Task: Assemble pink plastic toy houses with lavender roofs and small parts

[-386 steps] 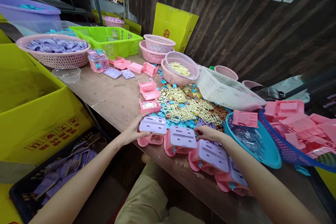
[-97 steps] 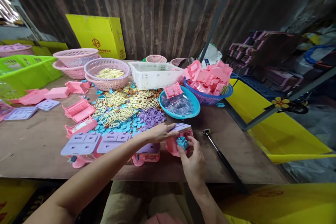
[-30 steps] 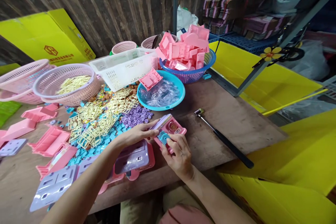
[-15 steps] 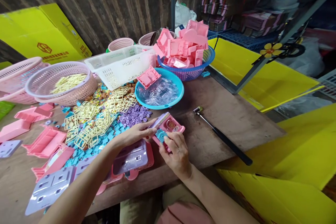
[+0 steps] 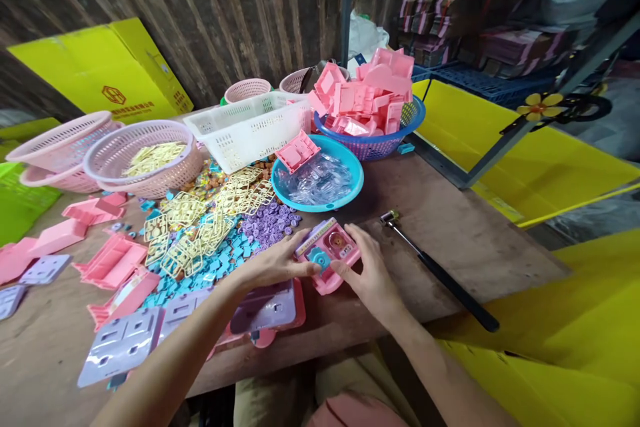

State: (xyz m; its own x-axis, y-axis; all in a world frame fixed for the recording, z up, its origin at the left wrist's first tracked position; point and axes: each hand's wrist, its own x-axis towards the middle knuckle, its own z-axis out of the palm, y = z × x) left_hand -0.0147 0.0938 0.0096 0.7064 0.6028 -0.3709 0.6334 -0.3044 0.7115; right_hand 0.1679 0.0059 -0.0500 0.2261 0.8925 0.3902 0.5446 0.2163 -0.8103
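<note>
A small pink toy unit (image 5: 327, 253) with a blue round knob and a little picture window lies tilted on the wooden table (image 5: 450, 240). My left hand (image 5: 273, 263) grips its left side, thumb near the knob. My right hand (image 5: 367, 270) holds its right side, fingers curled against the pink body. Just left of my hands lie more pink units with lilac lids (image 5: 265, 307), face down along the table's front edge. Behind the toy sit piles of purple discs (image 5: 270, 220), blue bits (image 5: 230, 257) and cream frames (image 5: 200, 220).
A black-handled hammer (image 5: 440, 270) lies to the right. Behind are a blue bowl (image 5: 345, 197) of clear parts, a blue basket of pink shells (image 5: 370, 100), a white crate (image 5: 250, 127) and pink baskets (image 5: 145, 157). Yellow boxes (image 5: 550, 160) flank the table.
The toy has been turned a little and lies flatter on the table. My right hand slid from the knob side round to the unit's right edge. The camera shifted slightly.
</note>
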